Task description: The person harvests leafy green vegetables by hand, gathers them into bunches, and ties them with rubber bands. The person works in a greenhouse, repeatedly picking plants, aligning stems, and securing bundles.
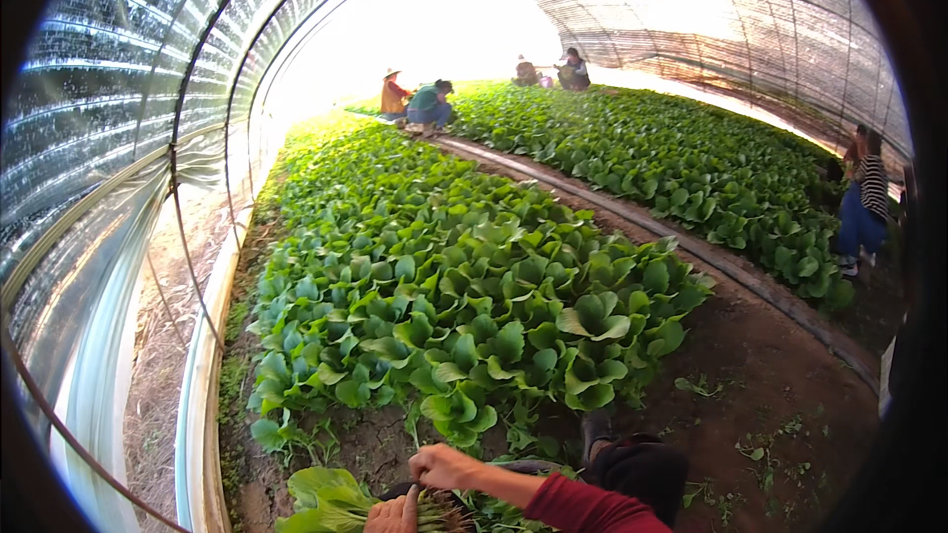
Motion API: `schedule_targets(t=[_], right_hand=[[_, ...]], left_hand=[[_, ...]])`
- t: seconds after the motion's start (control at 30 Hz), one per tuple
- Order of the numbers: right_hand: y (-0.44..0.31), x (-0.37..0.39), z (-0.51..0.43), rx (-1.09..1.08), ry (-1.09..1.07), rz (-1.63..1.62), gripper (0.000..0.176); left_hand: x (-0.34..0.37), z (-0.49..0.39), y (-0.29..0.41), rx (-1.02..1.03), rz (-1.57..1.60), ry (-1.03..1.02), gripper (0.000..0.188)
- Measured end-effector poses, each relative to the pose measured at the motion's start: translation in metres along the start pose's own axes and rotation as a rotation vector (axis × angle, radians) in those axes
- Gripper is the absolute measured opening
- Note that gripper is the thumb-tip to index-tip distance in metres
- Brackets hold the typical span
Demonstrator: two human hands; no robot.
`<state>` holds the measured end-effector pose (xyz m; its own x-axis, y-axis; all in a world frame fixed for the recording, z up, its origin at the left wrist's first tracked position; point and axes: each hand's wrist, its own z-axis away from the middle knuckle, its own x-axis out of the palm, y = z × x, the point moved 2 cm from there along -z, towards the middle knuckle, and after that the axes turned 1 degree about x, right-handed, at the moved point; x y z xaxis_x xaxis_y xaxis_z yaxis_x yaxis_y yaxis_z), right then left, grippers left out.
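A bunch of leafy greens (329,500) lies at the bottom of the view, its broad leaves to the left and its pale roots to the right. My left hand (392,514) grips the bunch around its stems, partly cut off by the lower edge. Just above it, my right hand (444,465) is curled, with its fingertips close to my left thumb. Something thin and dark shows between the two hands, too small to name. In front of me stands a dense bed of leafy green plants (474,289), rooted in brown soil.
A long pipe or hose (652,218) runs beside the bed. At left are the clear plastic wall (96,377) and curved metal hoops (178,185) of a greenhouse. Several people crouch or stand among the plants, one in a striped top (872,189). Loose leaves (763,451) litter the soil.
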<state>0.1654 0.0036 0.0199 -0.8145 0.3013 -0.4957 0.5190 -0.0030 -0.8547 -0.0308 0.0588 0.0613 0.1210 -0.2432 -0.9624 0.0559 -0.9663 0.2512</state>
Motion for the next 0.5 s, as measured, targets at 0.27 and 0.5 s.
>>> schedule_targets(t=[0.27, 0.5], right_hand=[[0.01, 0.021, -0.006, 0.204, -0.056, -0.27, 0.01], [0.011, 0.024, -0.011, 0.235, -0.033, -0.204, 0.009]], left_hand=[[-0.001, -0.003, -0.012, 0.0, 0.017, 0.02, 0.087], [0.0, -0.008, -0.015, -0.012, -0.023, -0.062, 0.098]])
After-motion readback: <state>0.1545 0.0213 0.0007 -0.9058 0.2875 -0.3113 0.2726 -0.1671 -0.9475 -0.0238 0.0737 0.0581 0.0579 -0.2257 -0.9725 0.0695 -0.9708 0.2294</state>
